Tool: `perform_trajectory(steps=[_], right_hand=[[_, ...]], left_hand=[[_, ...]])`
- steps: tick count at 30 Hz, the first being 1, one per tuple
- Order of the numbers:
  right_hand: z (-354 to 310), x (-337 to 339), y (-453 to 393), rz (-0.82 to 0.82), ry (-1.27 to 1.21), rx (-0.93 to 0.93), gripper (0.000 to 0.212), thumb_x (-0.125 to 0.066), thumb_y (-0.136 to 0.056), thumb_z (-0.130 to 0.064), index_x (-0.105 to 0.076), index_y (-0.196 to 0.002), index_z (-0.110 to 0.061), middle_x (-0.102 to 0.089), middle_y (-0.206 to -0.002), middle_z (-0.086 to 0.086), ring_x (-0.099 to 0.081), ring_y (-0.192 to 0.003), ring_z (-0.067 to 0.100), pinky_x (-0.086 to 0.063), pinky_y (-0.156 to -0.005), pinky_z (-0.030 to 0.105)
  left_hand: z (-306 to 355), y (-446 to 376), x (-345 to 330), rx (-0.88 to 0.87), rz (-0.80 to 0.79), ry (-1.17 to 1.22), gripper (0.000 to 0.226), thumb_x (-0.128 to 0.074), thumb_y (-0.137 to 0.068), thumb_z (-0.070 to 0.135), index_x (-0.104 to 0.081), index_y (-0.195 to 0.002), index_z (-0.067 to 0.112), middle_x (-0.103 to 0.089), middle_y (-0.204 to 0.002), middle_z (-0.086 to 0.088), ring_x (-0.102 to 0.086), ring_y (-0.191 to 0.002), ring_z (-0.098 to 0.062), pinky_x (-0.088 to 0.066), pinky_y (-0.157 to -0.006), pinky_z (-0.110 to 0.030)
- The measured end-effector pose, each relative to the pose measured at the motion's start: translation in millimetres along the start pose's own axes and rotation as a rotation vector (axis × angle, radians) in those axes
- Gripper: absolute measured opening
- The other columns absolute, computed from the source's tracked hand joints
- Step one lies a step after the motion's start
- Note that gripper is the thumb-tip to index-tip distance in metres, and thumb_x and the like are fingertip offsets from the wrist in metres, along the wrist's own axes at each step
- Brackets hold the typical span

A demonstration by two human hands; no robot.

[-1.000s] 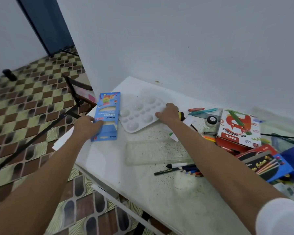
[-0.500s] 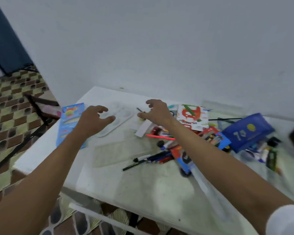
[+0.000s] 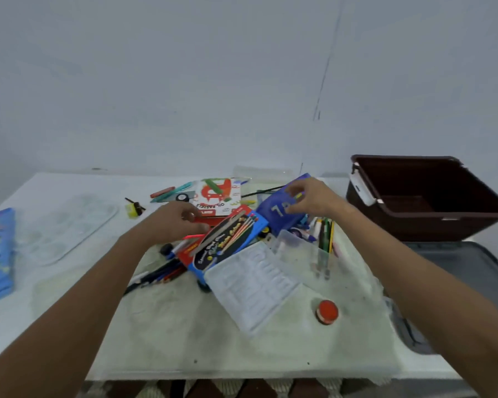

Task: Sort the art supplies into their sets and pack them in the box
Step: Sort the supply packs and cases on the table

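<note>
Head view: right hand (image 3: 311, 198) pinches the dark-blue pouch (image 3: 282, 209) atop the supply pile; left hand (image 3: 174, 221), fingers relaxed, steadies the red flat carton (image 3: 213, 221). Empty brown plastic box (image 3: 423, 196) waits right.

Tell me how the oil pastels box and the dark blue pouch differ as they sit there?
The oil pastels box is white with red artwork; the dark blue pouch is blue with pale numerals. The box lies flat and untouched toward the back; the pouch is tilted on the pile, with the right hand on it. The box looks stiff card, the pouch softer. Both remain outside the brown bin.
</note>
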State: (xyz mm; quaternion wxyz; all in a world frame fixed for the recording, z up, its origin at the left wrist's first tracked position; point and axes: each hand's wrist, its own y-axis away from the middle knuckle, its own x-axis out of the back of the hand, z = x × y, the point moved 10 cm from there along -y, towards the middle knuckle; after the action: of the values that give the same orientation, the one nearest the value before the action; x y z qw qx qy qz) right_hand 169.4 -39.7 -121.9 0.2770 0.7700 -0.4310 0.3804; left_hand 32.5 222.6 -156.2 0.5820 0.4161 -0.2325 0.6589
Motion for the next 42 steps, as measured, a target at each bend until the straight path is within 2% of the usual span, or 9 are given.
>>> perform_trajectory(steps=[5,11,16,20,24,28,30,35,42], right_hand=[[57,2,3,0.017,-0.073,-0.221,0.053,-0.078,-0.077,-0.038,-0.061,-0.11,-0.002,-0.067,-0.101,0.016,-0.057,-0.076,0.021,-0.047,-0.067,0.033],[69,-26,-4,0.067,-0.224,-0.326,0.042,-0.071,-0.081,-0.047,-0.054,-0.075,-0.009,-0.06,-0.076,0.008,-0.053,-0.061,0.017,-0.037,-0.048,0.024],[78,-40,-8,0.118,-0.343,-0.405,0.054,-0.083,-0.07,-0.028,-0.056,-0.109,-0.003,-0.062,-0.105,0.009,-0.058,-0.088,0.023,-0.044,-0.06,0.026],[81,-39,-3,0.203,-0.559,-0.425,0.052,-0.081,-0.068,-0.006,-0.043,-0.104,-0.01,-0.056,-0.107,0.01,-0.06,-0.095,0.029,-0.056,-0.077,0.04],[73,-41,-1,0.247,-0.939,-0.424,0.032,-0.069,-0.076,0.007,-0.048,-0.092,-0.012,-0.061,-0.104,0.014,-0.064,-0.09,0.032,-0.057,-0.071,0.04],[41,-26,4,0.246,-1.117,-0.308,0.018,-0.058,-0.083,0.012,-0.055,-0.097,0.002,-0.063,-0.095,0.011,-0.061,-0.083,0.025,-0.055,-0.072,0.033],[18,-17,4,0.249,-1.124,-0.23,0.03,-0.056,-0.085,0.013,-0.054,-0.106,-0.007,-0.061,-0.086,0.004,-0.06,-0.088,0.026,-0.052,-0.084,0.04],[-61,-15,-10,0.2,-1.054,-0.066,0.068,-0.063,-0.084,0.011,-0.036,-0.144,-0.006,-0.061,-0.083,0.005,-0.063,-0.089,0.025,-0.052,-0.078,0.038],[-204,-95,-38,-0.065,-0.953,0.128,0.067,-0.064,-0.082,0.012,-0.039,-0.141,-0.008,-0.055,-0.075,0.004,-0.063,-0.073,0.02,-0.055,-0.081,0.044]], left_hand=[[13,-3,-22,0.053,-0.088,-0.004,0.056,-0.073,-0.075,0.055,-0.061,-0.12,0.023,-0.065,-0.105,0.005,-0.06,-0.093,-0.01,-0.042,-0.07,-0.021],[11,1,-40,0.126,-0.204,-0.056,0.071,-0.072,-0.064,0.067,-0.062,-0.121,0.025,-0.066,-0.111,0.006,-0.061,-0.092,-0.011,-0.046,-0.076,-0.028],[13,7,-41,0.109,-0.185,-0.003,0.046,-0.073,-0.064,0.065,-0.071,-0.096,0.032,-0.073,-0.087,0.012,-0.069,-0.081,-0.008,-0.056,-0.073,-0.029],[7,9,-28,0.13,-0.08,0.085,0.047,-0.079,-0.072,0.047,-0.068,-0.11,0.023,-0.07,-0.097,0.003,-0.067,-0.079,-0.01,-0.053,-0.067,-0.027],[-1,13,-15,0.148,-0.032,0.23,0.049,-0.083,-0.071,0.039,-0.066,-0.115,0.022,-0.07,-0.102,0.0,-0.071,-0.083,-0.017,-0.058,-0.079,-0.038],[-8,20,2,0.149,0.013,0.404,0.049,-0.084,-0.07,0.03,-0.065,-0.115,0.02,-0.072,-0.098,-0.005,-0.073,-0.081,-0.021,-0.059,-0.078,-0.04],[-16,26,16,0.149,0.039,0.455,0.051,-0.084,-0.07,0.026,-0.064,-0.116,0.02,-0.072,-0.098,-0.008,-0.073,-0.081,-0.024,-0.059,-0.076,-0.041],[-58,56,65,0.195,0.122,0.489,0.038,-0.081,-0.073,0.023,-0.067,-0.108,0.018,-0.073,-0.094,-0.01,-0.073,-0.079,-0.026,-0.058,-0.072,-0.039],[-202,144,146,0.449,0.567,0.602,0.015,-0.068,-0.086,0.011,-0.068,-0.1,0.015,-0.069,-0.08,-0.008,-0.062,-0.051,-0.007,-0.046,-0.042,-0.016]])
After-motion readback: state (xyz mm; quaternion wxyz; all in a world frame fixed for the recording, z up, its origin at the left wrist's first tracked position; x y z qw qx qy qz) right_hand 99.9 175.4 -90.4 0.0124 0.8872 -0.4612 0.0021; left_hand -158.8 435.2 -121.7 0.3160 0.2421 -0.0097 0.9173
